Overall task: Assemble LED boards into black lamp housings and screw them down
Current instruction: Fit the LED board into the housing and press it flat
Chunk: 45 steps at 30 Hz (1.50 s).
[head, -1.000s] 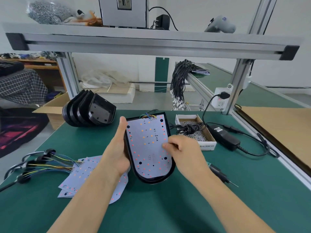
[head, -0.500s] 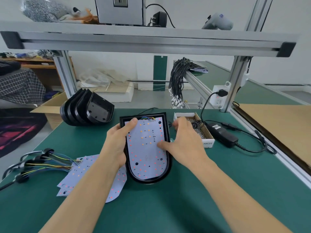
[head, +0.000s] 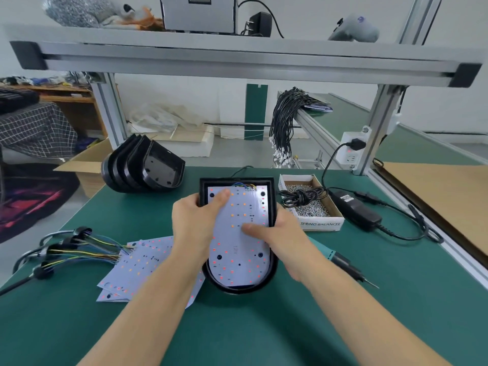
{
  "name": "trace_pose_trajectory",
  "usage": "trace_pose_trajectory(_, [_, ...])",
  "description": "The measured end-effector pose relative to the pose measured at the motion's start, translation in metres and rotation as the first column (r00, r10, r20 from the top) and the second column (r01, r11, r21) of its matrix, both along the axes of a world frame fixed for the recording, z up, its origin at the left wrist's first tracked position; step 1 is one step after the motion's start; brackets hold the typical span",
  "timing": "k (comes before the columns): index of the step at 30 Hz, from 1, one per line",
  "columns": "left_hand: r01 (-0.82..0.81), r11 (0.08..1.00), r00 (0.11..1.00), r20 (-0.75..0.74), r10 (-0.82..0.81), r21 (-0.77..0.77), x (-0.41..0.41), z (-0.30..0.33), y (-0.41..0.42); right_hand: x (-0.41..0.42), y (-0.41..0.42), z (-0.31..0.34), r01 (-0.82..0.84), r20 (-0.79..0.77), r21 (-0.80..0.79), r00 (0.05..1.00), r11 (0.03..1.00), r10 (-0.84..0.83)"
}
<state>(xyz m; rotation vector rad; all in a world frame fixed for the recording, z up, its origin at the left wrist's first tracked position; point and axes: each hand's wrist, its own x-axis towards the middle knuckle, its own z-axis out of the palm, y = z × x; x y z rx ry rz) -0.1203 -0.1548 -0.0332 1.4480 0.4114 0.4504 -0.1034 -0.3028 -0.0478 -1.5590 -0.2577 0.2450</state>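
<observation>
A black lamp housing [head: 239, 289] lies flat on the green mat in the middle. A white LED board [head: 237, 252] with red and orange dots sits inside it, its coloured wires at the far end. My left hand [head: 194, 223] grips the housing's left edge, thumb pressing the board's far left corner. My right hand [head: 284, 239] grips the right edge, thumb pressing the board's middle. Its fingers are hidden behind the housing.
Several empty black housings [head: 142, 167] stand stacked at the back left. Loose LED boards [head: 140, 265] with wire tails [head: 66, 249] lie to the left. A cardboard screw box [head: 320, 226], a power adapter [head: 356, 211] and an electric screwdriver [head: 351, 269] are on the right.
The housing has gone from tilted up in my hands to flat on the mat. My right hand came back from the far edge to the right side, thumb on the board.
</observation>
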Motion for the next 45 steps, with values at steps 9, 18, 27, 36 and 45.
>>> trace_pose_trajectory(9, [0.134,0.965,0.99,-0.013,-0.14,-0.225,-0.01,0.003,-0.001,-0.009,-0.003,-0.005,0.018,0.034,0.044,0.999,0.999,-0.019])
trace_pose_trajectory(18, [0.059,0.998,0.993,0.101,-0.061,0.031,-0.017,0.004,-0.011,-0.014,0.005,-0.007,0.187,-0.075,0.22,0.982,0.957,-0.174])
trace_pose_trajectory(27, [0.198,0.973,0.973,0.146,-0.18,-0.119,-0.025,0.004,0.002,-0.023,0.001,-0.013,-0.021,0.076,0.296,0.997,0.955,-0.002])
trace_pose_trajectory(36, [0.56,0.818,0.762,0.305,-0.572,0.133,-0.055,0.0,0.016,-0.009,-0.022,0.021,-0.409,-0.249,0.169,0.862,0.897,0.441])
trace_pose_trajectory(45, [0.57,0.822,0.797,0.234,-0.557,0.018,-0.049,0.011,0.013,-0.004,0.003,0.034,-0.145,-0.245,0.42,0.932,0.896,0.266])
